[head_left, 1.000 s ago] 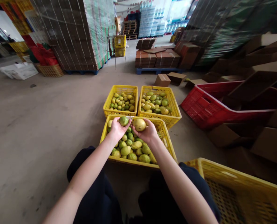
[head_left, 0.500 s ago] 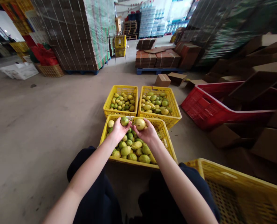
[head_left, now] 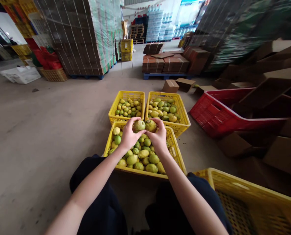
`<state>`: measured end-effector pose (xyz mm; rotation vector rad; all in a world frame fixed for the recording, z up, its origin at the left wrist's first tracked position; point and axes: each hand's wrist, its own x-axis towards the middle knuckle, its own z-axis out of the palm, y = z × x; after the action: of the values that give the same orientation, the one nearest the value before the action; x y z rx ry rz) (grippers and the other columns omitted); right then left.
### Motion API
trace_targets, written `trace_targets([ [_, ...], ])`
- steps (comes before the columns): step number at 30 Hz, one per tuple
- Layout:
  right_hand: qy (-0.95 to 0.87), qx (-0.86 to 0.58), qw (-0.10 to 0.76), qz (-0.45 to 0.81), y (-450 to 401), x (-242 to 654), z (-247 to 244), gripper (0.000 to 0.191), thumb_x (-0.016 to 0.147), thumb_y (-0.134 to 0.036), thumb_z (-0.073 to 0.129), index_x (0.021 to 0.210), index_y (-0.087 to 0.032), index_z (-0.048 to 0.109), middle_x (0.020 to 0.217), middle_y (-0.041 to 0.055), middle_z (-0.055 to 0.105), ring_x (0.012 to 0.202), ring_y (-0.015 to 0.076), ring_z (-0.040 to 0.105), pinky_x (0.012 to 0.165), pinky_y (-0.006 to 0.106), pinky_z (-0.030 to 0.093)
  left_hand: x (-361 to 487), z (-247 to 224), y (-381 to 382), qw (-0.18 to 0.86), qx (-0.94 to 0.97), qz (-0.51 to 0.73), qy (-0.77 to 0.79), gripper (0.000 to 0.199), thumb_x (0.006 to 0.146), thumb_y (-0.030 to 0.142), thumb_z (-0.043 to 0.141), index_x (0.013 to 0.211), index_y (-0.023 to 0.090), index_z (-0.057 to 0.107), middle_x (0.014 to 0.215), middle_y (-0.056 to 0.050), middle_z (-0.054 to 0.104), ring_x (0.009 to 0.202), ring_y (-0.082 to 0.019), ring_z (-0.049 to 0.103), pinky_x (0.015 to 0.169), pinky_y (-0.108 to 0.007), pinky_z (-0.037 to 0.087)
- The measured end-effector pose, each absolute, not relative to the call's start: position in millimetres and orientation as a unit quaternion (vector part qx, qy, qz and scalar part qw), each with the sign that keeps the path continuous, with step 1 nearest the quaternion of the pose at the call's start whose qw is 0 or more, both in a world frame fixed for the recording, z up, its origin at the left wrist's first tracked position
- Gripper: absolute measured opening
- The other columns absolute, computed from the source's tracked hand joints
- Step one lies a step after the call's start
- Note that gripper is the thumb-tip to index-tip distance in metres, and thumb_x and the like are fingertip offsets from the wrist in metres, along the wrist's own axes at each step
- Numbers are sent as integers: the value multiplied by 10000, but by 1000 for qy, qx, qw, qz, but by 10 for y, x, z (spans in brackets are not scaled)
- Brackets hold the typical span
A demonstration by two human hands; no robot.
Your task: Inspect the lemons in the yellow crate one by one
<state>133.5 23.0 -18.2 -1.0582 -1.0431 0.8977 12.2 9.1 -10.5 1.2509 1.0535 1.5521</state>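
Observation:
Over the near yellow crate (head_left: pixel 178 156), my left hand (head_left: pixel 131 134) is closed around a pale green lemon-like fruit (head_left: pixel 139 126). My right hand (head_left: pixel 158 134) grips a yellowish fruit (head_left: pixel 150 126) right beside it, and the thumbs almost meet. Below them, green and yellow fruits (head_left: pixel 143 153) fill much of the near crate. Behind it stand two more yellow crates: the left one (head_left: pixel 113 106) holds small fruits, the right one (head_left: pixel 183 109) larger ones.
A yellow crate (head_left: pixel 248 184) sits at the lower right. Beyond it is a red crate (head_left: pixel 206 114) among cardboard boxes (head_left: pixel 282 153). Flattened cartons (head_left: pixel 176 63) lie on a blue pallet (head_left: pixel 156 76) ahead, near a tall wrapped stack (head_left: pixel 74 39).
Both hands have drawn together and turned the fruits, which now show other sides. The fruit in my left hand has shifted right and looks paler.

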Motion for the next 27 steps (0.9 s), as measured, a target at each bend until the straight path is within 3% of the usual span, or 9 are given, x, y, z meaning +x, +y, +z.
trace_targets([
  [7, -500, -453, 622, 397, 244, 1373, -207, 444, 535, -151, 768, 945, -246, 627, 977, -18, 643, 932, 184, 583, 902, 310, 458, 71, -130, 160, 450, 447, 628, 451, 479, 516, 102, 864, 940, 226, 678, 1074, -38, 663, 1005, -193, 607, 806, -234, 498],
  [11, -480, -431, 576, 503, 302, 1444, -248, 576, 482, -211, 837, 1016, -259, 626, 995, -15, 641, 830, 179, 627, 772, 318, 520, -7, -185, 234, 418, 488, 615, 456, 520, 549, 225, 875, 1039, 213, 699, 1189, -68, 650, 1049, -220, 617, 938, -325, 477],
  [16, -405, -425, 551, 593, 315, 1517, -156, 640, 433, -221, 870, 1030, -285, 647, 947, -40, 641, 704, 137, 636, 660, 289, 544, -50, -214, 285, 520, 433, 590, 441, 513, 630, 318, 829, 1106, 196, 681, 1157, -80, 681, 1059, -229, 624, 983, -385, 455],
  [22, -335, -407, 542, 655, 328, 1593, -58, 510, 471, -257, 872, 921, -229, 634, 832, -21, 678, 696, 188, 664, 610, 359, 589, -69, -190, 284, 618, 317, 599, 398, 363, 672, 306, 809, 975, 171, 661, 1007, -53, 708, 946, -172, 650, 942, -352, 471],
  [27, -356, -396, 533, 657, 309, 1615, -41, 414, 524, -315, 866, 852, -172, 657, 789, 11, 698, 671, 183, 660, 552, 320, 589, -86, -166, 273, 662, 265, 592, 376, 176, 761, 252, 726, 891, 145, 675, 947, -51, 711, 825, -137, 657, 852, -292, 518],
])
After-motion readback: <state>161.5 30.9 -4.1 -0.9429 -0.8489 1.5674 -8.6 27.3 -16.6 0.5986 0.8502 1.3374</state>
